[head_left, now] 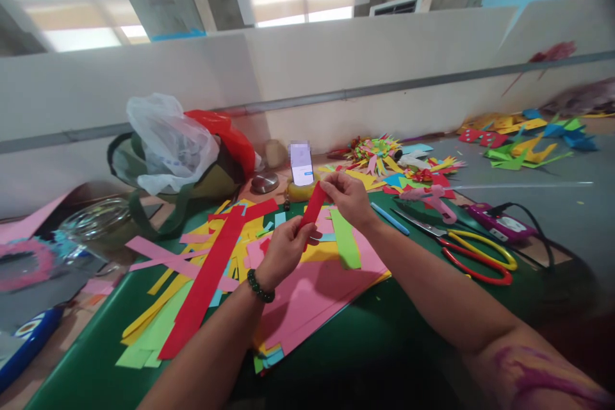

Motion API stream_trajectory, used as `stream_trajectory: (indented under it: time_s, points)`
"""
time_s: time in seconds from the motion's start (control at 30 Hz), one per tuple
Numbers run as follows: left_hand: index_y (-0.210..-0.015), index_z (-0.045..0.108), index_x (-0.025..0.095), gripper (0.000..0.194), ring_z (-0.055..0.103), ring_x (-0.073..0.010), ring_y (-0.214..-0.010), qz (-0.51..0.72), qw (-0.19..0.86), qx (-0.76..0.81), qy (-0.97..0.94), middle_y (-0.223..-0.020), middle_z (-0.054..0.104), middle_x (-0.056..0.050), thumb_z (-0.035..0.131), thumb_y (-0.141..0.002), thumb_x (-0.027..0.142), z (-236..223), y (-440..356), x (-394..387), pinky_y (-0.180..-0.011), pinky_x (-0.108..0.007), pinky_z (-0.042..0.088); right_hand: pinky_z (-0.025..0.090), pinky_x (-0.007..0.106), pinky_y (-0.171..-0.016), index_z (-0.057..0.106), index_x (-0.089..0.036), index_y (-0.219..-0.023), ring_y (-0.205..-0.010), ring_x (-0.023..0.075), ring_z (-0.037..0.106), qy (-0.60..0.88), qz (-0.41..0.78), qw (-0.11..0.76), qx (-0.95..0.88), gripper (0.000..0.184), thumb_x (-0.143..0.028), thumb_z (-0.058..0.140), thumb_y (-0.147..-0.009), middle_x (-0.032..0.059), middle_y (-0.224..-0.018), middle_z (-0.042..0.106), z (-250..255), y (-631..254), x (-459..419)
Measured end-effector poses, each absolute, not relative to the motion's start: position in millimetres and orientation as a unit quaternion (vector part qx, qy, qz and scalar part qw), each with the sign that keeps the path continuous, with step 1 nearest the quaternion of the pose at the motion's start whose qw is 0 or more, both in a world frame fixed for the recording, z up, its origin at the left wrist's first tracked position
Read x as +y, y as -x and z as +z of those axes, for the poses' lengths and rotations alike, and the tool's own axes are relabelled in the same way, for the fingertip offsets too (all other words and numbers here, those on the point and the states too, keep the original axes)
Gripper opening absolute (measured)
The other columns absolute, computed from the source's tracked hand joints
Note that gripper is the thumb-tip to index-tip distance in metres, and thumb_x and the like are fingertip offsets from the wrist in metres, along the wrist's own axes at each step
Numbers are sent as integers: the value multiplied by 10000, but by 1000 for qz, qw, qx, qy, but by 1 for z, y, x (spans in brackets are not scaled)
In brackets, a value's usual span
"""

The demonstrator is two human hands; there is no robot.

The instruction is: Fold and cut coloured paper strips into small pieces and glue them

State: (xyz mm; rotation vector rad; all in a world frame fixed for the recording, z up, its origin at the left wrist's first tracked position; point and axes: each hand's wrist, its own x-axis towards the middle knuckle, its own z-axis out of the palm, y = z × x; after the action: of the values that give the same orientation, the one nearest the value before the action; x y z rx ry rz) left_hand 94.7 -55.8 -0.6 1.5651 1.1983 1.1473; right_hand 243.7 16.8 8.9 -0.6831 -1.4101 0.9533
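Bare skin of the right forearm (446,295), streaked purple near the elbow, comes closest to the camera, and the left forearm (206,339) reaches up across from it. From my distant seat I see a short red strip (314,206) held between the 2 hands, above the pink sheets (317,307) on the green-topped table (86,346). The fingers of the right hand (350,197) pinch its upper end; those of the left hand (283,246), just above a beaded bracelet (261,286), close on it lower down. I can't tell whether more of the strip lies hidden under that grip. It looks like paper or thin card, so I judge it very light, flexible yet springy enough to hold a line, fairly easy to crease or tear, and not especially slippery. I'd hold it lightly near its 2 ends, thumb against fingertip, keeping the middle flat and unpinched. Long red strips (206,295) lie to the left over yellow and green pieces; a light green strip (344,240) rests on the sheets. On the right are the scissors (435,230) and a pink glue gun (432,197), with a phone (302,170) propped beyond the hands.
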Motion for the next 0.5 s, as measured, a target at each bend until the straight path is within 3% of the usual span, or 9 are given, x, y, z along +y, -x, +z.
stream_trajectory:
  time_s: [0.2, 0.33, 0.5]
  points:
    - [-742, 623, 154, 244, 607, -158, -620, 434, 402, 465, -659, -702, 679, -45, 666, -782, 391, 3, -97, -59, -537, -253, 426, 402, 223, -492, 548, -177, -694, -508, 77, 464, 273, 446, 559, -644, 307, -449, 692, -702, -41, -585, 522, 10, -248, 16]
    - [-813, 651, 128, 395, 677, -214, -757, 469, 509, 424, -584, -765, 721, -81, 732, -701, 498, 3, -99, -60, -708, -319, 512, 386, 215, -467, 560, -177, -698, -496, 80, 468, 288, 417, 508, -696, 256, -407, 657, -757, -41, -568, 524, 2, -237, 5]
    - [-807, 707, 101, 484, 692, -223, -748, 507, 593, 409, -474, -738, 740, -97, 799, -603, 530, 1, -94, -55, -823, -378, 519, 451, 218, -518, 607, -165, -754, -542, 97, 540, 296, 399, 430, -754, 262, -417, 593, -829, -11, -616, 599, 8, -236, 40]
